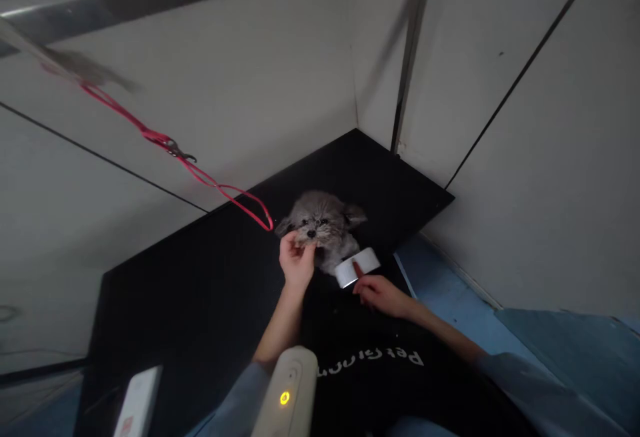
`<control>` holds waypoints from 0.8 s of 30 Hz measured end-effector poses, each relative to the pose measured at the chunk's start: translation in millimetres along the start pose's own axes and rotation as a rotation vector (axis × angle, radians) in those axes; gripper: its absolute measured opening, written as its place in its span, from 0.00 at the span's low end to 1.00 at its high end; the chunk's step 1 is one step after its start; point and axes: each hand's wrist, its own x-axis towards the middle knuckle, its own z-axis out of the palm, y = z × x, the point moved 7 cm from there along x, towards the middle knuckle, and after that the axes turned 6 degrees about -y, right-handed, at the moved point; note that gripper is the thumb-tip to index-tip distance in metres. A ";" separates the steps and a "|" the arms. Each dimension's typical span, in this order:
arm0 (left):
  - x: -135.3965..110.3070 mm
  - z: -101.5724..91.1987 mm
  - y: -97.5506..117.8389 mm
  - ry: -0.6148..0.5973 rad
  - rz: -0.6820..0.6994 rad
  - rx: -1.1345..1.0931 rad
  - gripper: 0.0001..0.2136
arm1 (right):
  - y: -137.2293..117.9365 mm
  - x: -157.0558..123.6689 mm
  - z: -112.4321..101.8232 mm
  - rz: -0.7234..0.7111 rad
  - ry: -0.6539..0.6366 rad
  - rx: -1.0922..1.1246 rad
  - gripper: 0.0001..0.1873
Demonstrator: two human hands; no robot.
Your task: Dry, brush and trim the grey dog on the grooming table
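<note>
A small grey curly-haired dog point(320, 213) faces me on the black grooming table point(200, 277). My left hand point(296, 260) is closed on the fur at the side of its muzzle and chin. In my right hand point(380, 293) is a slicker brush point(369, 261) with a wide white head and a reddish-brown handle. The brush head is beside the dog's chest, below its ear on the right; whether the bristles touch the coat I cannot tell. The dog's lower body is mostly hidden behind my hands and the brush.
A red grooming loop point(245, 205) with a metal clip point(177, 150) hangs at the upper left. At the bottom are a beige device point(287, 390) with a yellow light and a white box-shaped object point(139, 400). Pale walls point(280, 57) border the table; blue flooring point(450, 290) lies right.
</note>
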 end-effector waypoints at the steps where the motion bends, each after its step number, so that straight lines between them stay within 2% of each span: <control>1: 6.5 1.3 8.3 -0.042 0.056 0.086 0.13 | -12.5 4.8 9.9 -0.061 -0.048 -0.059 0.12; 3: 18.2 6.5 27.0 -0.154 0.171 0.249 0.05 | -39.9 15.2 16.1 -0.224 -0.028 -0.143 0.12; 5: 27.2 14.5 47.4 -0.265 0.270 0.350 0.03 | -55.3 24.3 13.7 -0.297 0.068 -0.161 0.13; 7: 34.4 24.0 65.1 -0.356 0.305 0.390 0.03 | -55.0 31.6 16.7 -0.245 0.078 -0.097 0.14; 9: 41.4 32.9 75.9 -0.431 0.250 0.366 0.04 | -51.7 35.3 25.5 -0.199 0.013 -0.009 0.15; 11: 48.7 39.2 79.0 -0.478 0.135 0.294 0.07 | -56.1 35.7 29.2 -0.256 0.006 0.010 0.16; 13: 55.4 43.9 78.4 -0.510 0.032 0.226 0.09 | -61.7 35.6 27.7 -0.323 0.068 -0.040 0.15; 14: 58.4 46.2 78.3 -0.529 0.004 0.205 0.09 | -61.3 36.5 27.3 -0.311 0.091 -0.057 0.14; 17: 64.1 56.5 79.8 -0.639 -0.003 0.199 0.09 | -53.9 40.7 32.8 -0.187 0.039 -0.002 0.15; 19: 65.2 64.4 81.8 -0.731 0.022 0.228 0.08 | -60.0 40.5 34.5 -0.227 0.007 0.016 0.17; 22: 67.6 72.0 85.1 -0.794 0.065 0.261 0.08 | -74.6 36.9 27.5 -0.354 0.105 -0.114 0.15; 24: 71.2 73.8 85.2 -0.787 0.049 0.236 0.09 | -71.7 36.7 25.8 -0.296 0.140 -0.144 0.13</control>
